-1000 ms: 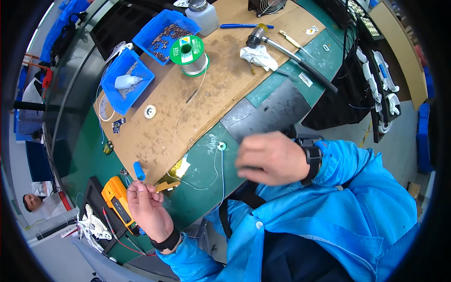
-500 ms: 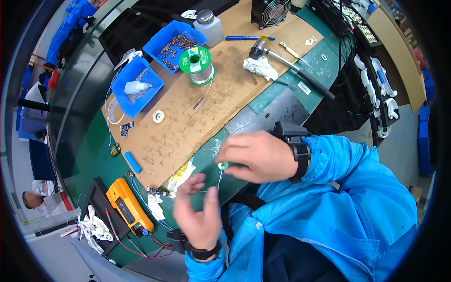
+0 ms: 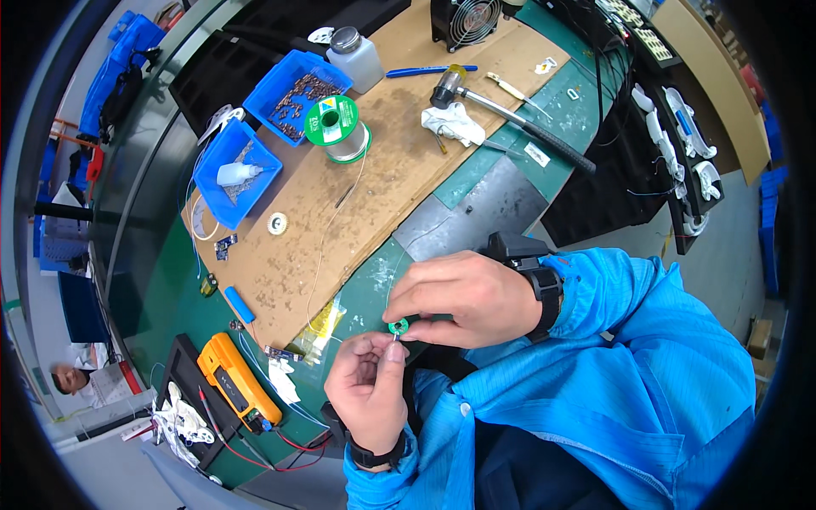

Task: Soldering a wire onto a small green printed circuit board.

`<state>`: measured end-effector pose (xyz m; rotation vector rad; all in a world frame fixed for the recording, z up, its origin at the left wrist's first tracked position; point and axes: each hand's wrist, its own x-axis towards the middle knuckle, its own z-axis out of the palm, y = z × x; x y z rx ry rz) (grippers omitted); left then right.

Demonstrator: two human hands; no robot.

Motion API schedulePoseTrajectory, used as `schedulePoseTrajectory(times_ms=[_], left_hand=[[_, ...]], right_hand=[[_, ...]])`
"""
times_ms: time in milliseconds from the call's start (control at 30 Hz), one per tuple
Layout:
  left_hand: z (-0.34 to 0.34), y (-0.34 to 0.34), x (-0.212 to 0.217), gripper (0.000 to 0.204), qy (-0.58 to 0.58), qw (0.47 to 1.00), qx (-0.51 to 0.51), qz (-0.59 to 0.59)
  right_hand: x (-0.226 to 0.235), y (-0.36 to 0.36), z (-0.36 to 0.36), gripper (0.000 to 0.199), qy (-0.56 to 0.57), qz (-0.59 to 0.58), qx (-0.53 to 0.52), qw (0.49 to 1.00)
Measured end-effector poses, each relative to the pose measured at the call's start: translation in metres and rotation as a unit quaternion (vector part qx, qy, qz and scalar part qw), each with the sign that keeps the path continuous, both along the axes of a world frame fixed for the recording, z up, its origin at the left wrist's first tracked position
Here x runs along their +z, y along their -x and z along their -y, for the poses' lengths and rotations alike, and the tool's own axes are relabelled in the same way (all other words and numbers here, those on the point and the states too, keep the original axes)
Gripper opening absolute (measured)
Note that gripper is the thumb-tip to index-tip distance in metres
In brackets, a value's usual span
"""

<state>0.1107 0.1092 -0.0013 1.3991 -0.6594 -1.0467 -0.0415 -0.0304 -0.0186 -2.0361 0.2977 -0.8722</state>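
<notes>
Between the thumb and fingers of my right hand (image 3: 472,297) is a small green ring-shaped part (image 3: 399,326), its hole facing up. Just below it, the thumb and forefinger of my left hand (image 3: 370,382) pinch a thin, pale wire end (image 3: 395,337) that comes off the ring. Both sets of fingertips are close together, over the near edge of the green bench mat (image 3: 374,285). A fine wire strand also runs up from the ring past my right fingers. The finger pads hide part of the ring.
Brown cardboard (image 3: 297,221) carries a solder wire spool (image 3: 337,127), blue bins (image 3: 293,76), a bottle (image 3: 355,61) and a hammer (image 3: 510,115). An orange multimeter (image 3: 238,382) with leads lies left, near a blue cylinder (image 3: 239,304). A grey metal plate (image 3: 476,208) lies beyond my right hand.
My left hand has moved up and right and closed from spread fingers into a pinch at the wire below the ring. My right hand and the ring have shifted slightly lower.
</notes>
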Motion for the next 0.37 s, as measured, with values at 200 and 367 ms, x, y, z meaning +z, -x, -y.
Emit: schedulePoseTrajectory(times_ms=[200,367], left_hand=[[-0.001,0.003,0.0018,0.013,0.018,0.998,0.0,-0.056],[-0.0041,0.0024,-0.0051,0.014,0.035,0.997,-0.003,-0.07]], right_hand=[[0.0002,0.0034,-0.0021,0.025,-0.022,-0.002,0.004,1.0],[-0.0018,0.0035,-0.003,0.024,-0.017,0.017,0.006,1.0]])
